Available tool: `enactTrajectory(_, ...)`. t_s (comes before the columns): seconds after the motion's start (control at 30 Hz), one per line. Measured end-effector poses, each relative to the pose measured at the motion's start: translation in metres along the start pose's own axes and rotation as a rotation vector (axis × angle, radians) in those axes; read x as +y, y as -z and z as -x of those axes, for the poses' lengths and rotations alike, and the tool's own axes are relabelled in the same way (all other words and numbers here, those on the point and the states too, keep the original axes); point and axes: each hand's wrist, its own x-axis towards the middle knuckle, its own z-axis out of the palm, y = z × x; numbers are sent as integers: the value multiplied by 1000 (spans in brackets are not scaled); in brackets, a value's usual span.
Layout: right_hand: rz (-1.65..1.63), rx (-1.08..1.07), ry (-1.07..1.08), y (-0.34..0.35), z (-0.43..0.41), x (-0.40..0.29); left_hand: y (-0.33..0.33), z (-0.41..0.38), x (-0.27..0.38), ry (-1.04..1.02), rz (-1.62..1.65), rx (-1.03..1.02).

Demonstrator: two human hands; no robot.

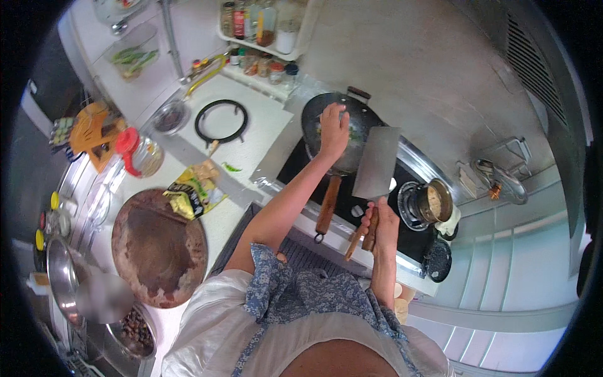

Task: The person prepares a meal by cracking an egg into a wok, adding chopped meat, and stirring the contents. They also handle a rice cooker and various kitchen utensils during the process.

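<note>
My left hand hovers over a dark wok, fingers slightly apart, with nothing seen in them. The wok sits on the black glass hob, and small green pieces show inside it. Its wooden handle points towards me. My right hand grips a cleaver beside the wok, its broad blade tilted up and away from me. A second, thinner wooden handle sticks out below the same hand; what it belongs to is hidden.
A small pot stands on the right burner. On the left counter are a round chopping board, a yellow food packet, a green chilli, a black pan ring and a red-lidded jug. Seasoning bottles line the back shelf.
</note>
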Motion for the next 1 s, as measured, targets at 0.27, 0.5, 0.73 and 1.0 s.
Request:
enactTrajectory(0.27,99,-180,-16,-75,75,24,240,47,119,75,33,144)
enactTrajectory(0.5,663,-698,18,-166,141,129,419,140,145,168,-225,482)
enactTrajectory(0.73,1030,-972,1063,-265,198,248,514,205,134,330,-358,591)
enactTrajectory(1.0,1112,-1014,1263,-303,203,321,544,227,121,373,-399,539)
